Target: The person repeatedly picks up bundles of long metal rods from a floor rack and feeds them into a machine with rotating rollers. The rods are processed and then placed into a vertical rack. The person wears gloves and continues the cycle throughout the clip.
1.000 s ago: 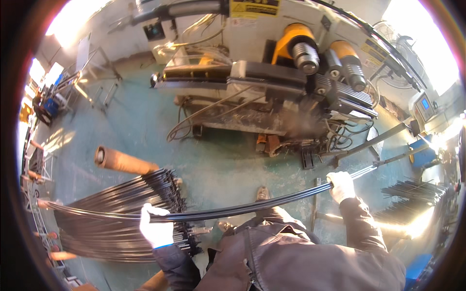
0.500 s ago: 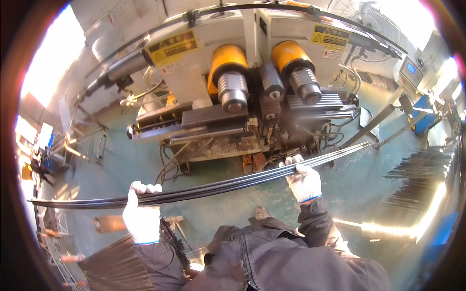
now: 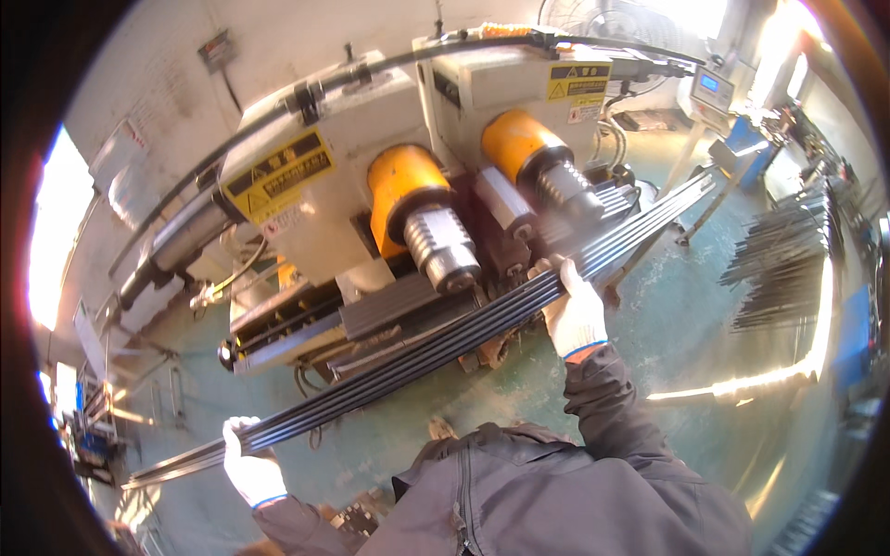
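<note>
A bundle of long, thin dark metal rods (image 3: 408, 360) lies side by side across both my hands, slanting from low on the left up to the right. My left hand (image 3: 252, 468), in a white glove, is closed round the bundle toward its left end. Farther along to the right, my gloved right hand (image 3: 573, 313) grips the same rods, thumb on top. Just beyond them stands a machine with two ribbed metal rollers, the left roller (image 3: 439, 248) and the right roller (image 3: 564, 190), each behind a yellow housing. The rods' right part passes in front of the right roller.
Many dark rods (image 3: 779, 264) are stacked at the right. A control box (image 3: 712, 90) with a lit screen stands at the back right. A grooved metal bed (image 3: 394, 315) juts from the machine below the left roller. A fan (image 3: 593, 18) is at the back.
Both hands have carried the rods closer to the machine, the right end rising and the left end dropping. The rods are now fanned out more. My view has turned and tilted.
</note>
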The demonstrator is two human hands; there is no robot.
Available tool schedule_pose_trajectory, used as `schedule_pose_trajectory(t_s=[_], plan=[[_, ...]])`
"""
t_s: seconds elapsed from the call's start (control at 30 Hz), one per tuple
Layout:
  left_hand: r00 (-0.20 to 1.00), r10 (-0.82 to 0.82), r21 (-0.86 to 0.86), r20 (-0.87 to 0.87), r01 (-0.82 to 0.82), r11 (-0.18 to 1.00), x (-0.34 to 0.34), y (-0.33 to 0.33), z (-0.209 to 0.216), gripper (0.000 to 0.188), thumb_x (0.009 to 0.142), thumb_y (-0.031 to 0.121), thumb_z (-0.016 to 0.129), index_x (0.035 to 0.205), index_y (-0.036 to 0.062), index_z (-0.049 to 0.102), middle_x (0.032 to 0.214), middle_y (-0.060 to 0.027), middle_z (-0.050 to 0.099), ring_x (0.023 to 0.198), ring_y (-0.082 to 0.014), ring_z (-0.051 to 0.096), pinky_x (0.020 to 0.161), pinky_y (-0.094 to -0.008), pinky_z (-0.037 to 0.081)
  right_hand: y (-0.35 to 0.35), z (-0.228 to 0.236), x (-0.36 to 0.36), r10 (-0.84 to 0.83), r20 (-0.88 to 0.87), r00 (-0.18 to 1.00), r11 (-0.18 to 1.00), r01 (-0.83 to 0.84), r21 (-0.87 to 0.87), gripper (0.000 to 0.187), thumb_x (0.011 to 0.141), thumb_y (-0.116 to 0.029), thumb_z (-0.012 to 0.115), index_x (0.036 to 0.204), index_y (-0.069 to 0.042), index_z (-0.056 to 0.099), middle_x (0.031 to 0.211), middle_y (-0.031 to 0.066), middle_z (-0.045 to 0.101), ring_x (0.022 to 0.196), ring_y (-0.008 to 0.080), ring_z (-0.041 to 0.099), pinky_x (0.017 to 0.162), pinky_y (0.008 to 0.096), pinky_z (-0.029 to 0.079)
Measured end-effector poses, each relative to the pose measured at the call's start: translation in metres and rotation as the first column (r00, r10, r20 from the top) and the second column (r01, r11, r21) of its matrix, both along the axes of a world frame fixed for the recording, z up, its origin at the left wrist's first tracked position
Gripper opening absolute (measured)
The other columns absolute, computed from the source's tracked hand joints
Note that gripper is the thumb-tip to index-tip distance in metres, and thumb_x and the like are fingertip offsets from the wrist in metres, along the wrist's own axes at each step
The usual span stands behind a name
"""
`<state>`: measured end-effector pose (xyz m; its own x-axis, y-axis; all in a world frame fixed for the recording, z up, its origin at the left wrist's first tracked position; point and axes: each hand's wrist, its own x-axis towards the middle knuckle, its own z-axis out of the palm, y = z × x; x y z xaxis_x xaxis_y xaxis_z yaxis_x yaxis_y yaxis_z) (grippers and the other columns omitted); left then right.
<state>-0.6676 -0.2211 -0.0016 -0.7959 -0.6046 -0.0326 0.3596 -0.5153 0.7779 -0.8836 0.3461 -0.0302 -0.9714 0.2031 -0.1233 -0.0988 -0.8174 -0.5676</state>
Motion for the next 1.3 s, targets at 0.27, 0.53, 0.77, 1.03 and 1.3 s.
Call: schedule_pose_trajectory(t_s=[0.27,0.53,0.77,1.03,1.3], plan=[[0.992,-0.067,0.247,0.104,0.040,0.968,-0.100,-0.028,-0.058,0.024,0.118,0.022,0.072,0.125,-0.0010,0.075,0.120,-0.0135,0.080,0.115,-0.0272,0.078,0.110,-0.0440,0.064,-0.043,-0.024,-0.080,-0.323,0.223,0.920,0.940,0.284,0.188,0.019,0.115,-0.027,0.069,0.121,-0.009,0.074,0.116,0.0022,0.070,0.107,0.0168,0.059,0.100,0.0369,0.048],[0.952,-0.299,0.346,0.063,0.261,0.901,-0.155,0.030,-0.055,0.028,0.118,0.028,0.072,0.127,0.0024,0.078,0.130,-0.0110,0.081,0.126,-0.0301,0.075,0.117,-0.0506,0.058,-0.043,-0.085,-0.133,-0.415,0.178,0.892,0.786,0.253,0.564,0.029,0.118,-0.029,0.062,0.113,-0.004,0.076,0.097,0.0052,0.070,0.090,0.0185,0.064,0.083,0.0383,0.050],[0.981,-0.139,0.184,0.135,0.113,0.976,-0.146,-0.053,-0.053,0.036,0.121,0.036,0.066,0.129,0.0040,0.078,0.126,-0.0097,0.081,0.122,-0.0252,0.076,0.111,-0.0437,0.061,-0.056,-0.084,-0.133,-0.452,0.208,0.867,0.855,0.355,0.378,0.031,0.117,-0.023,0.062,0.109,0.003,0.077,0.095,0.0094,0.073,0.089,0.0199,0.066,0.082,0.0387,0.051],[0.982,-0.048,0.017,0.185,0.046,0.999,-0.162,-0.017,-0.064,0.037,0.122,0.036,0.066,0.132,0.0015,0.076,0.128,-0.0115,0.079,0.122,-0.0268,0.074,0.114,-0.0440,0.059,-0.065,-0.077,-0.135,-0.454,0.217,0.864,0.865,0.370,0.337,0.032,0.119,-0.027,0.061,0.103,-0.002,0.070,0.092,0.0077,0.066,0.085,0.0198,0.059,0.078,0.0398,0.049],[0.973,-0.216,0.218,0.083,0.193,0.957,-0.165,0.009,-0.068,0.040,0.120,0.040,0.067,0.139,0.0051,0.075,0.136,-0.0115,0.079,0.129,-0.0309,0.073,0.119,-0.0528,0.055,-0.054,-0.052,-0.087,-0.403,0.173,0.898,0.759,0.223,0.611,0.046,0.121,-0.044,0.067,0.109,-0.001,0.076,0.087,0.0014,0.057,0.085,0.0140,0.050,0.078,0.0343,0.046]])
